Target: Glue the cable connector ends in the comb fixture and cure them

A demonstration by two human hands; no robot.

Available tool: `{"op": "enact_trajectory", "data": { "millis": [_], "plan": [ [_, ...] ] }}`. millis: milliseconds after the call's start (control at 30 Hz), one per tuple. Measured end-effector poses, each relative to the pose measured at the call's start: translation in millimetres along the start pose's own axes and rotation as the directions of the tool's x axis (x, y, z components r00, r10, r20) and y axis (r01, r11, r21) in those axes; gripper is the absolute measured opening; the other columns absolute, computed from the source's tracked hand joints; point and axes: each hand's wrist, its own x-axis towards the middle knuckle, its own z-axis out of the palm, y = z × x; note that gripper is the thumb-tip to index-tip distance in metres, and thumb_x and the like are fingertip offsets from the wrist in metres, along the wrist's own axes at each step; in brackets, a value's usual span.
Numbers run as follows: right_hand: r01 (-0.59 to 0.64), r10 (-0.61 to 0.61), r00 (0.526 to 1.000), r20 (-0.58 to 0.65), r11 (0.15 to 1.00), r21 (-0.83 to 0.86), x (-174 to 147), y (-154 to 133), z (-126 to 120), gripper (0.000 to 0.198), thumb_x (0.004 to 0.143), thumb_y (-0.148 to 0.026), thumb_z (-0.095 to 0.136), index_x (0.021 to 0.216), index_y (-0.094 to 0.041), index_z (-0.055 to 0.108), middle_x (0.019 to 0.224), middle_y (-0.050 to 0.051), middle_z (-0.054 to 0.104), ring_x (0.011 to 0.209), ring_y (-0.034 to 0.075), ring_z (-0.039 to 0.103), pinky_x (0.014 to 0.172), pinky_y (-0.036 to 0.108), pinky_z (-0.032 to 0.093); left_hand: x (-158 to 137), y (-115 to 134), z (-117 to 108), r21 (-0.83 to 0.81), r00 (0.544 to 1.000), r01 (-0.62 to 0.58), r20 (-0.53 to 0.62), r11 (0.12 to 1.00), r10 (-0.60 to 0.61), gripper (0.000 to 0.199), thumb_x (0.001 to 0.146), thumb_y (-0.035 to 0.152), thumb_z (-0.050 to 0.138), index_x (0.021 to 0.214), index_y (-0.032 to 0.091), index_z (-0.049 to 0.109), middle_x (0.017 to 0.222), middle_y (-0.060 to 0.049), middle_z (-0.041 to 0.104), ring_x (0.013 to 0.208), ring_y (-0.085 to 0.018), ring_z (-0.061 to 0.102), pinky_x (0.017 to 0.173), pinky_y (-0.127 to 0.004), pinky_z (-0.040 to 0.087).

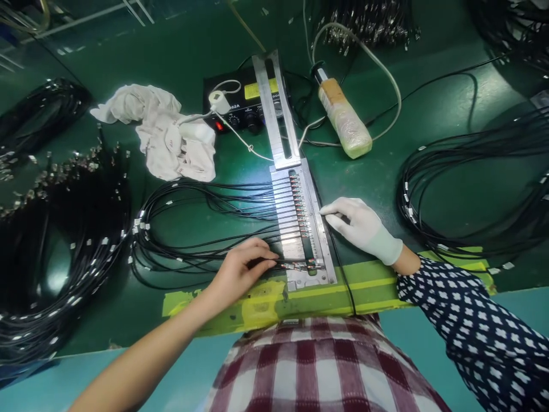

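Note:
My left hand (246, 264), bare, has its thumb and fingertips pinched together on a black cable (281, 261) near the lower end of a slotted metal fixture (285, 223). Several black cables (253, 187) lie side by side across this fixture, their stripped ends with small coloured wires (300, 209) over the slot. Close to my left fingertips, a few cable ends (295, 265) lie bunched together. My right hand (362, 226), in a white glove, rests its fingertips against the fixture's right edge, thumb apart from the forefinger. The cables loop back into a coil (143, 223) on the left.
Behind the fixture, a slotted metal bar (277, 109) leans over a black control box (235, 111) with a lit red switch. A wrapped handle tool (345, 117) lies right of it, a white cloth (158, 131) left. Cable bundles (412, 189) flank both sides.

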Motion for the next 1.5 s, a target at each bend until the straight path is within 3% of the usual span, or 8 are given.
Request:
{"op": "enact_trajectory", "data": {
  "millis": [100,167,467,833,1033,1267,1367,1500],
  "plan": [
    [0.005,-0.005,1.000,-0.003,1.000,0.007,0,0,0,0.020,0.094,-0.022,0.052,0.103,-0.025,0.070,0.099,0.002,0.074,0.094,0.023,0.065,0.093,0.042,0.042,2,-6,2,0.137,0.991,-0.051,-0.118,0.989,0.067,0.016,0.095,0.022,0.057,0.098,0.017,0.072,0.087,-0.005,0.063,0.082,-0.014,0.062,0.074,-0.024,0.051],
    [0.003,-0.003,1.000,-0.002,1.000,0.009,-1,0,0,0.020,0.094,-0.022,0.052,0.102,-0.025,0.070,0.100,0.002,0.074,0.094,0.023,0.065,0.093,0.042,0.042,2,-10,2,0.209,0.986,-0.107,-0.107,0.972,0.132,0.018,0.096,0.020,0.055,0.102,0.016,0.071,0.086,-0.006,0.063,0.082,-0.013,0.062,0.074,-0.023,0.051],
    [-0.015,0.015,1.000,0.009,1.000,0.017,0,-1,0,0.020,0.095,-0.021,0.053,0.103,-0.025,0.070,0.097,0.002,0.073,0.094,0.023,0.065,0.093,0.042,0.040,5,-16,-19,0.344,0.952,-0.270,0.238,0.899,0.195,0.048,0.101,0.012,0.035,0.145,0.026,0.048,0.085,-0.002,0.056,0.077,-0.012,0.054,0.072,-0.022,0.047],
    [-0.032,0.031,0.999,0.018,0.999,0.019,2,-1,-1,0.019,0.094,-0.022,0.053,0.100,-0.026,0.071,0.098,0.001,0.073,0.093,0.023,0.065,0.092,0.042,0.040,13,-23,-17,0.480,0.907,-0.404,0.325,0.779,0.270,0.051,0.100,0.012,0.033,0.148,0.025,0.045,0.088,-0.004,0.056,0.078,-0.015,0.050,0.073,-0.027,0.046],
    [-0.029,0.029,0.999,0.016,0.999,0.022,2,-1,-2,0.019,0.095,-0.023,0.053,0.100,-0.026,0.071,0.098,0.001,0.073,0.092,0.023,0.065,0.092,0.042,0.039,6,-27,-7,0.502,0.928,-0.372,0.204,0.781,0.311,0.055,0.095,0.005,0.035,0.143,0.029,0.050,0.112,-0.009,0.052,0.100,-0.018,0.051,0.085,-0.031,0.045],
    [-0.029,0.029,0.999,0.018,0.999,-0.016,5,1,0,0.020,0.096,-0.023,0.052,0.102,-0.027,0.071,0.096,0.000,0.073,0.089,0.022,0.065,0.089,0.040,0.039,-5,-22,5,0.695,0.952,-0.287,0.127,0.660,0.280,0.055,0.094,0.005,0.038,0.142,0.029,0.052,0.091,-0.007,0.054,0.085,-0.020,0.045,0.076,-0.033,0.034],
    [-0.021,0.021,1.000,0.001,1.000,-0.023,2,1,1,0.021,0.096,-0.022,0.052,0.103,-0.026,0.071,0.096,0.001,0.073,0.089,0.022,0.065,0.089,0.040,0.039,-5,-13,5,0.652,0.943,-0.323,0.160,0.686,0.292,0.045,0.096,0.008,0.040,0.138,0.021,0.053,0.094,-0.007,0.060,0.088,-0.020,0.048,0.082,-0.036,0.034],
    [0.025,-0.025,1.000,-0.011,1.000,-0.002,-3,-1,0,0.018,0.095,-0.022,0.053,0.101,-0.024,0.070,0.097,0.002,0.073,0.094,0.022,0.065,0.091,0.039,0.041,-7,-6,2,0.529,0.943,-0.332,0.165,0.781,0.289,0.019,0.099,0.021,0.050,0.113,0.013,0.060,0.100,-0.007,0.066,0.091,-0.019,0.054,0.082,-0.035,0.037]
  ]
}}
